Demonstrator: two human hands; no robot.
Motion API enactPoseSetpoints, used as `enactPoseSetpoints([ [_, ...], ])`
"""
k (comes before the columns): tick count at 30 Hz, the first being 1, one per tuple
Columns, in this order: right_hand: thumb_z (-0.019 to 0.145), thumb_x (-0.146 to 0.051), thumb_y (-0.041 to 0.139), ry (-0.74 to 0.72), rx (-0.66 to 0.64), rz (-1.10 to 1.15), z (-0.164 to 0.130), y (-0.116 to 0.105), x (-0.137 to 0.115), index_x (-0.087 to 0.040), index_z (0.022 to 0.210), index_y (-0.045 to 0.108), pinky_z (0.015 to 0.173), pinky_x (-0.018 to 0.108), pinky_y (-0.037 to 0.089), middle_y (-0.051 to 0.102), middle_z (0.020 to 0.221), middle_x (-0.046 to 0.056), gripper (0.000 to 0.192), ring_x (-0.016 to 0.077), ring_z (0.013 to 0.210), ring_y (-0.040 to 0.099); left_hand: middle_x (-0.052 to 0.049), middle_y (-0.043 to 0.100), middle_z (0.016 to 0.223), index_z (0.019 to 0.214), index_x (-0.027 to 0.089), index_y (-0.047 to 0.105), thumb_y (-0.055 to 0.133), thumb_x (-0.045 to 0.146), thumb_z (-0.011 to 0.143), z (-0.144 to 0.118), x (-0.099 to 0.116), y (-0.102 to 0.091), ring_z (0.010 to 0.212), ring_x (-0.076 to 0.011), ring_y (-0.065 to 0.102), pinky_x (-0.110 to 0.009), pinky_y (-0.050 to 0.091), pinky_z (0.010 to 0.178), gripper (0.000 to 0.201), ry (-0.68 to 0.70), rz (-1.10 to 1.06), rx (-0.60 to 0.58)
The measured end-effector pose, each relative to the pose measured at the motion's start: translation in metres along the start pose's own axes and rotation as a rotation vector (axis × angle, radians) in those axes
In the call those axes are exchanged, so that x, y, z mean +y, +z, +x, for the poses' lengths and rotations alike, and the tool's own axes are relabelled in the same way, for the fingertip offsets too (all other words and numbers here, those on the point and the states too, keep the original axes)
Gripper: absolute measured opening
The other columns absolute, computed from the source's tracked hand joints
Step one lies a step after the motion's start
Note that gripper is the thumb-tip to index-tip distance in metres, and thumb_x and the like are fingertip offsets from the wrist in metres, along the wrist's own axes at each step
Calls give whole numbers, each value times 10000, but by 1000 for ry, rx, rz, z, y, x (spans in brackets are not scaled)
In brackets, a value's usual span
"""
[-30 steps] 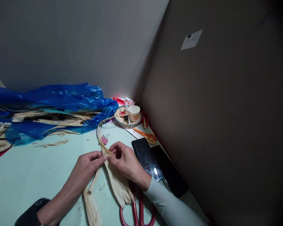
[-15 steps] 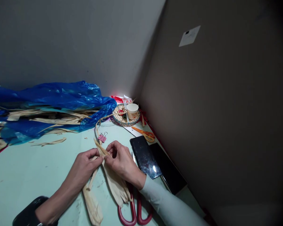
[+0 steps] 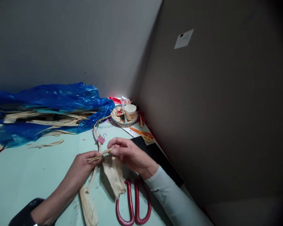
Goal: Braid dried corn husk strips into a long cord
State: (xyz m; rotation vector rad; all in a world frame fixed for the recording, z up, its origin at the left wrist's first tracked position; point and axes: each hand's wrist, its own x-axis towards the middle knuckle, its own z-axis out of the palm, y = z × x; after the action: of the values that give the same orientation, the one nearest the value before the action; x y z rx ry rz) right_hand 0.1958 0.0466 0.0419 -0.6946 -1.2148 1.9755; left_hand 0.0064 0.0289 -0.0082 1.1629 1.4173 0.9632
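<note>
Is a pale green worktop. Bears at far left a blue plastic bag with dried strips inside, and just nearer, a loose strip. Carries at the far centre a round woven tray, a thin tan cord and a pink binder clip. Supports a black slab at right; nearest, red-handled scissors and, left of these, a pale husk.

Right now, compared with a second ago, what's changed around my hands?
Your right hand moved rightward, covering more of the flat black phone. The narrow beige dried-leaf strip, which sloped down rightward, now slopes up rightward. More of the red-handled metal scissors shows. Your left hand and the pink metal binder clip stayed about put.
</note>
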Motion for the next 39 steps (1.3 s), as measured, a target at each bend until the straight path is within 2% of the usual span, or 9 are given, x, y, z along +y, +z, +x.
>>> enactPoseSetpoints([
  [4, 774, -215, 721, -315, -110, 89, -43, -14, -56, -188, 901, 614, 524, 206, 316, 399, 673, -51, 168, 70, 528, 296, -24, 694, 628, 585, 181, 731, 768, 457, 549, -4, 4, 2, 688, -223, 580, -311, 408, 699, 280, -13, 35, 40],
  [7, 789, -172, 699, -567, 19, 3, -67, -31, -83, -182, 872, 626, 487, 182, 279, 374, 692, -38, 111, 80, 555, 264, -32, 697, 645, 576, 183, 736, 760, 476, 539, -5, 5, 3, 697, -230, 582, -313, 411, 693, 296, -9, 49, 50],
  [12, 776, -155, 713, -538, 108, -105, -84, -47, -94, -188, 845, 635, 456, 166, 310, 369, 673, -33, 109, 93, 558, 251, -49, 719, 636, 559, 190, 746, 747, 467, 539, -2, 3, 1, 706, -247, 601, -317, 416, 709, 278, 11, 92, 49],
  [17, 792, -232, 755, -826, 304, -102, -99, -45, -98, -255, 929, 603, 322, 152, 196, 420, 740, -32, 206, 110, 523, 212, -54, 735, 654, 572, 188, 750, 764, 460, 521, -3, 3, -1, 717, -251, 611, -317, 426, 724, 277, 3, 100, 77],
  [21, 844, -197, 670, -534, 536, -600, -67, -52, -80, -184, 905, 620, 541, 201, 418, 560, 801, 18, 80, 126, 662, 481, -15, 657, 556, 585, 175, 745, 793, 494, 488, -6, 5, 1, 559, -169, 503, -271, 378, 572, 337, -53, 35, 103],
  [24, 840, -217, 652, -518, 752, -1085, -33, -47, -53, -164, 945, 640, 767, 313, 480, 647, 967, 98, 118, 226, 909, 578, 60, 474, 421, 629, 160, 747, 789, 531, 491, -7, 6, 2, 443, -100, 311, -233, 232, 467, 398, -99, 30, 111],
  [30, 912, -305, 653, -230, 205, -1120, -2, 6, 6, -151, 1019, 675, 694, 256, 433, 707, 832, 43, 189, 173, 758, 627, 66, 456, 453, 653, 137, 736, 789, 552, 524, -5, 0, 0, 438, -70, 251, -220, 159, 460, 438, -54, -1, 44],
  [37, 898, -208, 632, -151, 182, -1065, 1, 7, 22, -151, 919, 664, 637, 229, 364, 643, 728, 0, 69, 133, 674, 552, 104, 360, 448, 632, 146, 674, 729, 580, 579, -4, -1, 1, 423, -48, 201, -221, 94, 457, 441, -70, -47, 5],
  [39, 870, -173, 616, -124, 226, -1016, 1, 0, 17, -148, 823, 640, 602, 223, 344, 598, 678, -18, 59, 116, 628, 516, 84, 449, 504, 688, 153, 662, 722, 573, 595, -6, 1, 2, 415, -41, 222, -216, 101, 451, 435, -80, -96, 1],
])
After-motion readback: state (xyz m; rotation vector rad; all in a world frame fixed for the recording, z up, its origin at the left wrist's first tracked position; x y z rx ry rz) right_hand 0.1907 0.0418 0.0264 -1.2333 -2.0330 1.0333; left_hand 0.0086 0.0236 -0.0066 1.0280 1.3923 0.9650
